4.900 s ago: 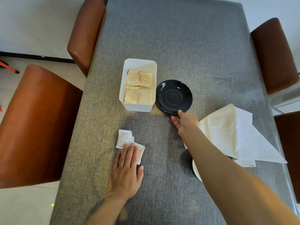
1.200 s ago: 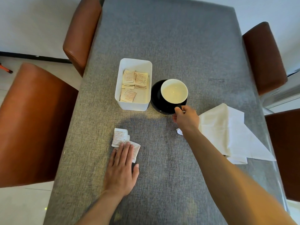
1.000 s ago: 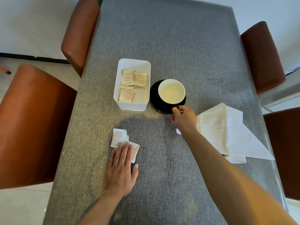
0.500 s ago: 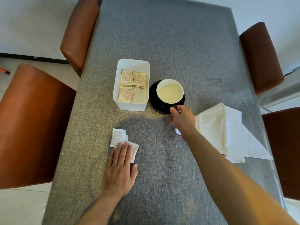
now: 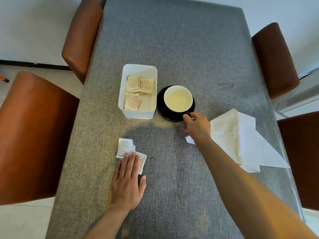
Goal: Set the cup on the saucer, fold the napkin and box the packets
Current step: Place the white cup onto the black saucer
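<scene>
Since five seconds back, the cup (image 5: 178, 98) has landed on the saucer (image 5: 161, 111) — my right hand (image 5: 196, 125) pinches its handle. Left hand (image 5: 127, 180) lies flat, fingers straight, on the near packets (image 5: 124, 147). Box (image 5: 138, 69) sits left of the saucer; napkin (image 5: 241, 140) lies unfolded, right.

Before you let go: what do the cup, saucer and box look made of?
Cup: probably glazed ceramic, glossy cream inside, dark outside at the handle. Saucer: likely the same ware, black with a shiny rim. Box: looks like matte white plastic, with thin walls and rounded corners.
</scene>
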